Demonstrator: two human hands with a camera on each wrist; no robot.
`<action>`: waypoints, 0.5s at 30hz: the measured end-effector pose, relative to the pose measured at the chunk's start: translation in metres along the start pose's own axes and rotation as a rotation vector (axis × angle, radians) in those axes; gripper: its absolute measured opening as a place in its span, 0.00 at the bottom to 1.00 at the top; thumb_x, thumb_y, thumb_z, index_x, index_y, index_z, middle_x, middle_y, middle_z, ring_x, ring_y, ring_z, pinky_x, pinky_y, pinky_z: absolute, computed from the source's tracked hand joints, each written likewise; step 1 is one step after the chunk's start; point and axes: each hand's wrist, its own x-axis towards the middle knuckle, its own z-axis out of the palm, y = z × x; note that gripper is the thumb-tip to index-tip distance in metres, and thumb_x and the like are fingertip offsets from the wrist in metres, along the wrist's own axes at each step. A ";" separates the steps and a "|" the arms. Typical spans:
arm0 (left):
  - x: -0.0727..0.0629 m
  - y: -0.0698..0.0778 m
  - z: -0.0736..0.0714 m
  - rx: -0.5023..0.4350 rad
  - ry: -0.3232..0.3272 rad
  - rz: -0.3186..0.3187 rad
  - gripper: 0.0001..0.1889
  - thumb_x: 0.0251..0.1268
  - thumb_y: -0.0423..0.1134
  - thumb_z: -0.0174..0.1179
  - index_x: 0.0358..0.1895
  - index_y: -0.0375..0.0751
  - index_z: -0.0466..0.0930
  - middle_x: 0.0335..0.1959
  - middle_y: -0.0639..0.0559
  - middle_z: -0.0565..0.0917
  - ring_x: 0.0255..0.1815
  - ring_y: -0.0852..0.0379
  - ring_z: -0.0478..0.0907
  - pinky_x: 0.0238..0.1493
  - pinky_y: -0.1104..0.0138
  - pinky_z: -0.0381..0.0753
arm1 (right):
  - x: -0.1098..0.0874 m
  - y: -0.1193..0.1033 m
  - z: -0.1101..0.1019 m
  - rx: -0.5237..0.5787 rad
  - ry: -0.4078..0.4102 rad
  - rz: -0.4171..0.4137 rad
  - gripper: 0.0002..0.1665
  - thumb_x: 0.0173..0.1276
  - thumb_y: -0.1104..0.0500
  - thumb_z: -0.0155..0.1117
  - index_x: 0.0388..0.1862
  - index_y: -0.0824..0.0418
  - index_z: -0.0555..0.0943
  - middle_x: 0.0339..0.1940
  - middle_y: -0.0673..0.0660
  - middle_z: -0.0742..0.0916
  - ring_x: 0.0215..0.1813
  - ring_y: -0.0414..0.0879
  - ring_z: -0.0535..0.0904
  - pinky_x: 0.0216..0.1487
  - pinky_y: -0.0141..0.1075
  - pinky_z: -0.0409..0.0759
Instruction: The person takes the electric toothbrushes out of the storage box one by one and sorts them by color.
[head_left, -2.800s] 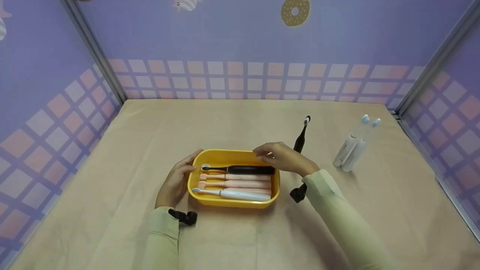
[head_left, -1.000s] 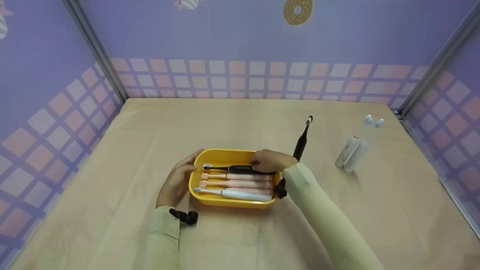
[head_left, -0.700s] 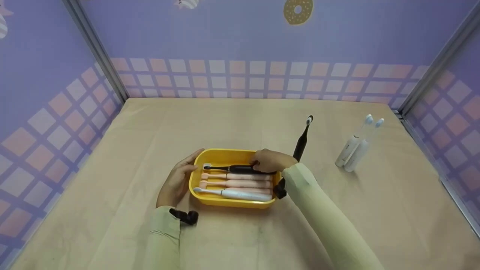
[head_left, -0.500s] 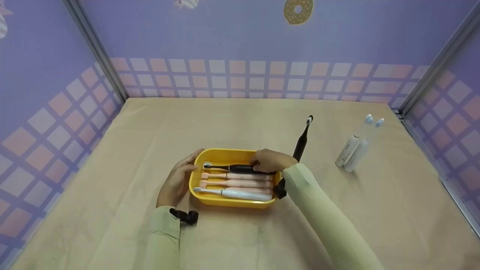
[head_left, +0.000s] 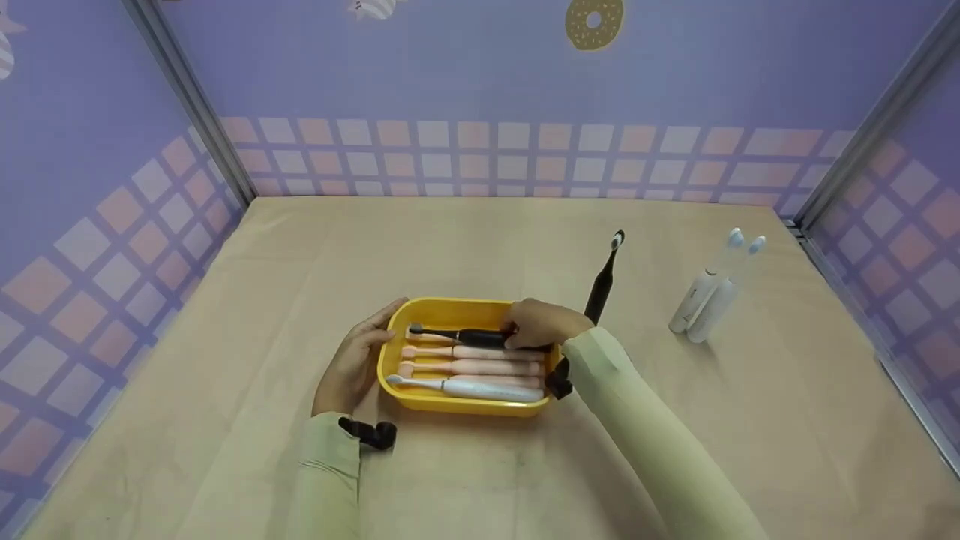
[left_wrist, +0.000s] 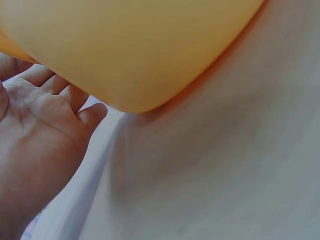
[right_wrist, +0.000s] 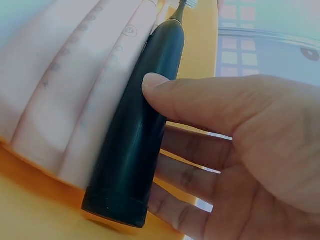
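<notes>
A yellow plastic bin (head_left: 450, 309) holds a row of electric toothbrushes. My left hand (head_left: 352, 360) grips the bin's left end, thumb over the rim and fingers along the outside; in the left wrist view that hand (left_wrist: 42, 130) shows beside the bin's wall (left_wrist: 130, 60). In the bin, a black electric toothbrush (head_left: 480, 338) lies along the far side, and my right hand (head_left: 547, 322) pinches its handle. The right wrist view shows the thumb on top of the black handle (right_wrist: 137, 115) and fingers along its side. Pink toothbrushes (head_left: 495, 367) and a white toothbrush (head_left: 487, 389) lie alongside.
Another black electric toothbrush (head_left: 601, 285) lies behind my right hand, its lower end hidden by the hand. Farther right are two white electric toothbrushes (head_left: 701, 304), side by side. A patterned back wall (head_left: 480, 154) borders the cloth-covered table (head_left: 225, 420).
My right hand came down into the bin and took hold of the black toothbrush. Since then the toothbrush has rolled about its length, turning its white bristles from upward to downward. My left hand stays put.
</notes>
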 end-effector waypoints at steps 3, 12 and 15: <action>-0.001 0.000 0.000 -0.009 -0.002 -0.002 0.30 0.71 0.27 0.39 0.76 0.44 0.55 0.78 0.53 0.54 0.78 0.58 0.51 0.75 0.63 0.56 | 0.001 -0.001 0.000 0.004 0.003 0.010 0.05 0.65 0.63 0.62 0.37 0.64 0.83 0.26 0.51 0.79 0.28 0.42 0.70 0.28 0.30 0.68; -0.001 -0.002 0.000 0.026 -0.012 -0.004 0.29 0.73 0.30 0.40 0.76 0.48 0.56 0.77 0.57 0.55 0.78 0.61 0.50 0.74 0.64 0.58 | 0.000 -0.003 0.002 -0.064 0.042 0.075 0.07 0.62 0.62 0.64 0.39 0.60 0.84 0.33 0.53 0.81 0.33 0.45 0.73 0.30 0.33 0.72; -0.001 -0.002 0.000 0.030 0.002 -0.004 0.29 0.72 0.30 0.41 0.75 0.48 0.57 0.77 0.57 0.55 0.78 0.62 0.49 0.75 0.64 0.56 | 0.000 -0.004 0.002 -0.072 0.052 0.090 0.06 0.62 0.61 0.65 0.38 0.60 0.84 0.34 0.53 0.80 0.35 0.46 0.73 0.30 0.34 0.72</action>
